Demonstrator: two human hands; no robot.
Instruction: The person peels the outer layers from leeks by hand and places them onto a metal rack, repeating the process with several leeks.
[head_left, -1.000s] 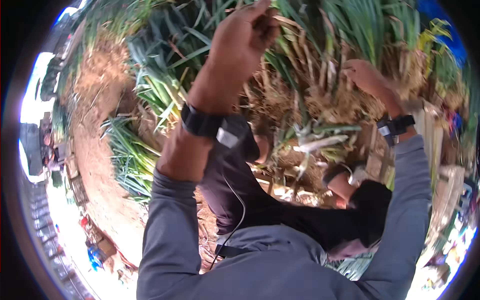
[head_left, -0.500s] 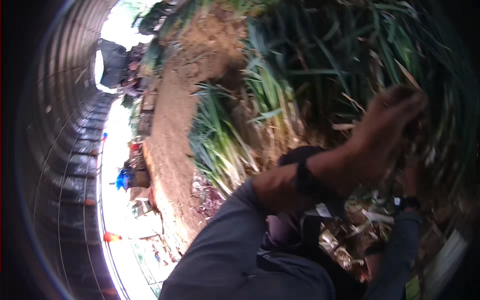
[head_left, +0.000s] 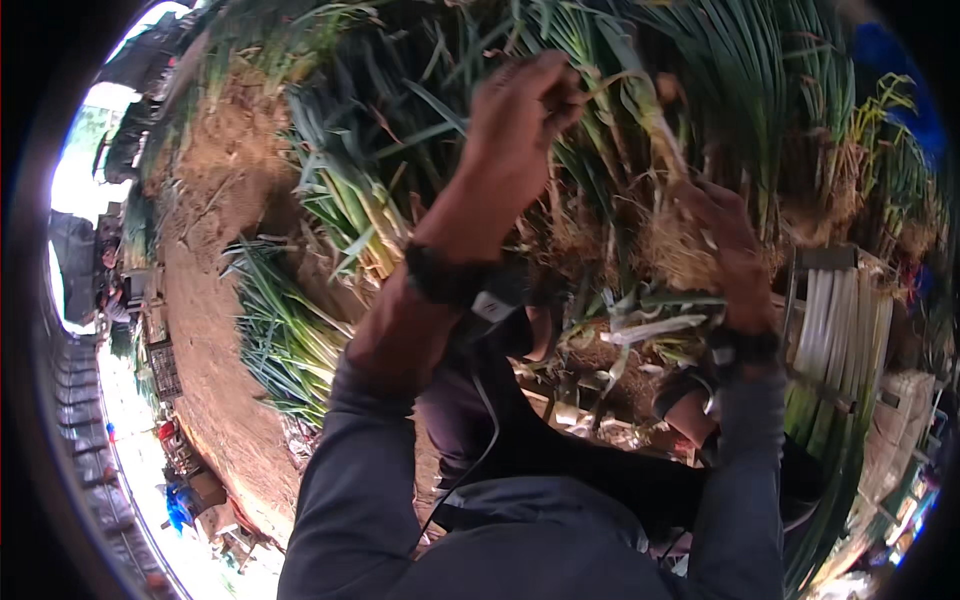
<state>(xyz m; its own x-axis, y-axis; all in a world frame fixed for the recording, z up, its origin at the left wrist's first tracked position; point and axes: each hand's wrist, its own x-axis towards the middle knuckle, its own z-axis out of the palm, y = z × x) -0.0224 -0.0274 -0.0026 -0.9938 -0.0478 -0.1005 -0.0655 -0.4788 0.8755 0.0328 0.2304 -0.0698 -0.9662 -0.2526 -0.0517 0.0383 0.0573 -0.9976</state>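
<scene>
A leek (head_left: 659, 135) with a pale stem slants up and away in front of me. My right hand (head_left: 722, 225) is closed round its lower end, beside a clump of stringy roots (head_left: 678, 250). Higher up and to the left, my left hand (head_left: 525, 110) has its fingers curled in a pinch. A thin yellowish leaf strip (head_left: 615, 78) runs from those fingers toward the leek's upper part. Behind both hands stand many rooted leeks (head_left: 740, 90) with long dark green leaves.
Trimmed white leeks (head_left: 838, 320) lie in a rack at my right. Leaf scraps (head_left: 655, 328) litter the ground between my legs. Another bunch of leeks (head_left: 290, 335) lies at left, beside bare brown soil (head_left: 215, 350). A blue sheet (head_left: 905, 90) shows at far right.
The view has swung to the right, bringing the rack of trimmed leeks into sight. My hands, close together and blurred before, are now apart, with the leek and leaf strip visible between them.
</scene>
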